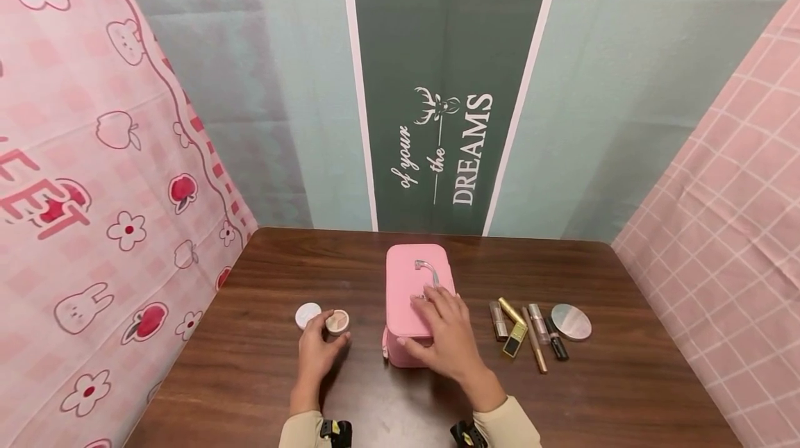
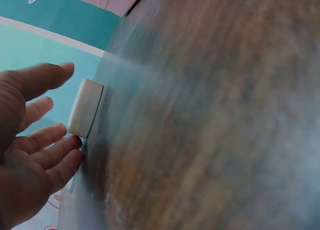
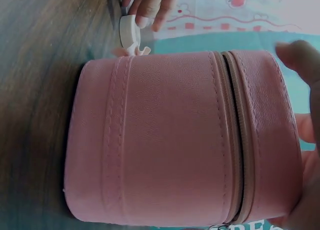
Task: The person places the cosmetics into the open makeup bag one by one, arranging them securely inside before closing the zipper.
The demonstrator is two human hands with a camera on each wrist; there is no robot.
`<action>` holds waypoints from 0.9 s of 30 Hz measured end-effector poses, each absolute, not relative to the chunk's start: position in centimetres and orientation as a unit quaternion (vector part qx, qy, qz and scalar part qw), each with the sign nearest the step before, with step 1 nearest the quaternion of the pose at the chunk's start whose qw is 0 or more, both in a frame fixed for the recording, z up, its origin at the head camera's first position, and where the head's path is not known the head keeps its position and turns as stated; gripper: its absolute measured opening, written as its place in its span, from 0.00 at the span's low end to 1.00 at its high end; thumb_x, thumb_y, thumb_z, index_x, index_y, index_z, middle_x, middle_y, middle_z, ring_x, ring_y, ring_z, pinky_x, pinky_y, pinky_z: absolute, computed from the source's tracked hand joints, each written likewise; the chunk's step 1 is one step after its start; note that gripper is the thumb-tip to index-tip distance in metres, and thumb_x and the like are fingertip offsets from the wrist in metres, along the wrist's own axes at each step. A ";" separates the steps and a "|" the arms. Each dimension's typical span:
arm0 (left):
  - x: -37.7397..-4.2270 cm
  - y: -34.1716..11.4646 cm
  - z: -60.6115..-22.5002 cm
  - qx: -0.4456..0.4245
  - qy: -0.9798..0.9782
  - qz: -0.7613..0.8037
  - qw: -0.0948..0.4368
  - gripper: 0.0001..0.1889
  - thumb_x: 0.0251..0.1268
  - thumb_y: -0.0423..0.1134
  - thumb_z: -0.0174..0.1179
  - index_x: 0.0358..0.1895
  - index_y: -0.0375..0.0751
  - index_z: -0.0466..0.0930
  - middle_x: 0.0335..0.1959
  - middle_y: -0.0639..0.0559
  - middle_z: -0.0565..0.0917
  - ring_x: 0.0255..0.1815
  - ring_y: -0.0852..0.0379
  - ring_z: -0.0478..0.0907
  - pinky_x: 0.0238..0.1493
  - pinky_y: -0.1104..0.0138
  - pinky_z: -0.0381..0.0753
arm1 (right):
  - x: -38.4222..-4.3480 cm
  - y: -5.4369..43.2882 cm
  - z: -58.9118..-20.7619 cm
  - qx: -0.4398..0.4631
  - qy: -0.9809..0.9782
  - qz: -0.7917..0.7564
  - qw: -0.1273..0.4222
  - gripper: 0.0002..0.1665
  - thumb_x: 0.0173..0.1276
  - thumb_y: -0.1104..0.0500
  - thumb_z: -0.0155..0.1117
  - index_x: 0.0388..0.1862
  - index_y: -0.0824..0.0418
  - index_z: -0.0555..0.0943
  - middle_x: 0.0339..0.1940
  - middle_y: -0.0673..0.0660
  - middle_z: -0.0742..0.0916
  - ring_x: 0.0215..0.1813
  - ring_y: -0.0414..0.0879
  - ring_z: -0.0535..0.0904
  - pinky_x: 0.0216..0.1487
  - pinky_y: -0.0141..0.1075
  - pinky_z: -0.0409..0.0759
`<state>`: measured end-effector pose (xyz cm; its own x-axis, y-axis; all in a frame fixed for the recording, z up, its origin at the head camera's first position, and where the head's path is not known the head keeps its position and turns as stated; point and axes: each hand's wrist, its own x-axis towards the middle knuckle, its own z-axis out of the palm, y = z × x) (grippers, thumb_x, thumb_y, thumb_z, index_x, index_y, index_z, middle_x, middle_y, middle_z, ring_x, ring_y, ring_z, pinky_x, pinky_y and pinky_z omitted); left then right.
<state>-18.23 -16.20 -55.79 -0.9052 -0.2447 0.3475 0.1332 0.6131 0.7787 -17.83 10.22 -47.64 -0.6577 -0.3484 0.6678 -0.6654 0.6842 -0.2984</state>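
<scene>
A round white pot with a pale, sectioned powder face (image 1: 337,322) sits on the table, and its white side (image 2: 86,108) shows in the left wrist view. My left hand (image 1: 317,351) is beside it, thumb and fingers spread, fingertips right at its edge. A white round lid (image 1: 307,314) lies just behind that hand. My right hand (image 1: 451,337) rests over the top of a pink zippered cosmetic case (image 1: 406,281), fingers near its silver handle (image 1: 428,269). In the right wrist view, the pink case (image 3: 170,135) stands upright with its zipper line along the lid.
Right of the case lie lipstick tubes (image 1: 514,339), a gold pencil-like stick (image 1: 534,340), a dark-capped tube (image 1: 556,338) and a round mirror (image 1: 571,322). The brown wooden table (image 1: 219,378) ends at printed curtains (image 1: 300,87) behind and at both sides.
</scene>
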 end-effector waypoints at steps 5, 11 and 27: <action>-18.7 -16.2 -55.4 0.034 -0.882 -0.426 0.197 0.27 0.39 0.32 0.73 0.48 0.28 0.77 0.42 0.34 0.79 0.45 0.39 0.75 0.48 0.50 0.70 | -18.1 9.8 -47.9 0.279 -0.888 0.215 0.297 0.43 0.39 0.35 0.72 0.52 0.57 0.78 0.57 0.64 0.76 0.61 0.62 0.65 0.56 0.62 0.57; -19.1 -16.1 -55.4 0.041 -0.888 -0.413 0.200 0.27 0.37 0.31 0.72 0.47 0.26 0.77 0.41 0.33 0.79 0.45 0.37 0.74 0.47 0.48 0.70 | -18.4 9.3 -48.1 0.263 -0.888 0.201 0.318 0.40 0.41 0.36 0.71 0.49 0.58 0.79 0.52 0.61 0.77 0.59 0.62 0.67 0.55 0.62 0.61; -19.7 -16.5 -55.6 0.058 -0.904 -0.389 0.168 0.28 0.37 0.32 0.73 0.48 0.27 0.77 0.43 0.32 0.79 0.47 0.35 0.75 0.47 0.47 0.70 | -18.3 9.2 -48.2 0.248 -0.895 0.205 0.308 0.37 0.40 0.35 0.71 0.46 0.55 0.80 0.48 0.57 0.77 0.59 0.59 0.68 0.54 0.63 0.62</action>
